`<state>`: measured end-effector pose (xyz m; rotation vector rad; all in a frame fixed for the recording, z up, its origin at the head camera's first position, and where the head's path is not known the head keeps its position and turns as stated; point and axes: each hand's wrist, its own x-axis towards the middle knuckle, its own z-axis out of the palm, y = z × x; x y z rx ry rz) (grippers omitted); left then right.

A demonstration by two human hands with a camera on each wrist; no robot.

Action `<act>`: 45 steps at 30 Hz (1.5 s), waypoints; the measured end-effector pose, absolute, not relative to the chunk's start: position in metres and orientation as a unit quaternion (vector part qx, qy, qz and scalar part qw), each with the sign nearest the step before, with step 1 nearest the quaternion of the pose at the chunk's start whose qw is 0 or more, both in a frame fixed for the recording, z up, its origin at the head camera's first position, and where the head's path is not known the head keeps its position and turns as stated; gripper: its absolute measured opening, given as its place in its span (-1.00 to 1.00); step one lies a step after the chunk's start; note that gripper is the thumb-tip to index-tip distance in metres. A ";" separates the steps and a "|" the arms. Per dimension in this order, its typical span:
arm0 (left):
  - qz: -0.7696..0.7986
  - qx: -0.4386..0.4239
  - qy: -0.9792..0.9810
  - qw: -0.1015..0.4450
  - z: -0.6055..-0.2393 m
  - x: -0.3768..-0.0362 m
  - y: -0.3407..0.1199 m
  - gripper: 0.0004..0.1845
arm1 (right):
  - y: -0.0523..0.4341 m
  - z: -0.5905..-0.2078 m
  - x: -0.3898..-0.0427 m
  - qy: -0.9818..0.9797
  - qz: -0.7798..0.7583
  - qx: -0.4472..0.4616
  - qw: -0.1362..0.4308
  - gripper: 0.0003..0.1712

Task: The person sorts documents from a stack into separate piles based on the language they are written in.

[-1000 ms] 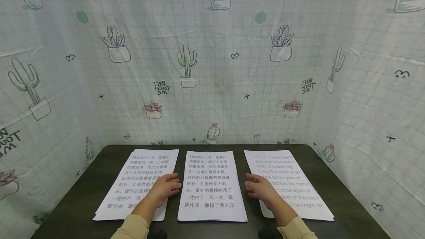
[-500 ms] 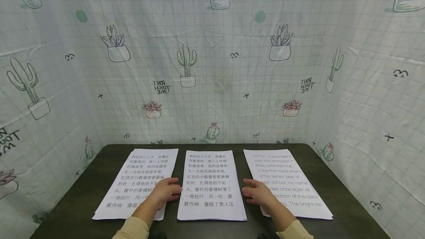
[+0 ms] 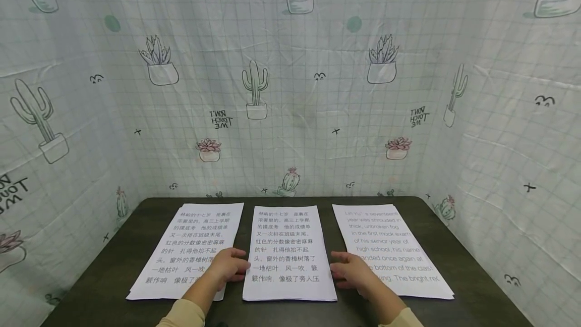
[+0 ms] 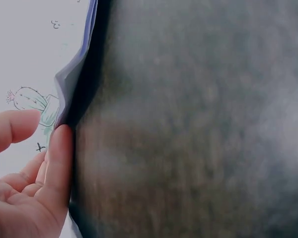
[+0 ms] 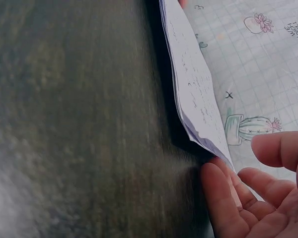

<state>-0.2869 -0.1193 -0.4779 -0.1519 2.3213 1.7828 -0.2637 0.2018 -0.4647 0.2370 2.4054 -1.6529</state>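
Note:
A middle stack of white paper sheets [image 3: 285, 251], printed with Chinese text, lies between my two hands. My left hand [image 3: 227, 267] is at its left edge; in the left wrist view a fingertip [image 4: 62, 141] meets the bent paper edge, and the thumb is apart from it. At the right edge is my right hand [image 3: 351, 270]. In the right wrist view its fingers [image 5: 218, 186] reach the lifted edge of the sheets [image 5: 193, 89], while the thumb [image 5: 278, 148] stays clear of the paper.
To the left lies another stack of sheets [image 3: 190, 241] with Chinese text, partly covered by my left forearm. A stack with English text [image 3: 386, 238] lies to the right. All rest on a dark table [image 3: 290, 312], with a cactus-print cloth [image 3: 290, 90] hanging behind.
Both hands have drawn toward the near side of the table and closed in on the middle stack's side edges. More of the right stack's text now shows.

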 end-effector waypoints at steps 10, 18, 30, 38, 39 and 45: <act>0.564 -0.053 0.816 0.113 -0.476 -0.281 -0.115 -0.66 | 0.202 -0.467 -0.257 0.829 -0.539 0.087 0.120 -0.50; 0.554 -0.046 0.824 0.106 -0.479 -0.279 -0.115 -0.64 | 0.200 -0.468 -0.255 0.838 -0.525 0.079 0.126 -0.54; 0.561 -0.048 0.823 0.077 -0.478 -0.276 -0.113 -0.86 | 0.200 -0.468 -0.255 0.841 -0.521 0.081 0.123 -0.53; 0.559 -0.021 0.824 0.085 -0.480 -0.279 -0.110 -0.86 | 0.201 -0.467 -0.254 0.838 -0.528 0.081 0.113 -0.53; 0.562 -0.015 0.822 0.089 -0.480 -0.279 -0.109 -0.84 | 0.202 -0.467 -0.254 0.837 -0.530 0.081 0.112 -0.53; 0.599 0.001 0.791 0.122 -0.482 -0.282 -0.109 -0.65 | 0.203 -0.470 -0.254 0.832 -0.539 0.082 0.104 -0.49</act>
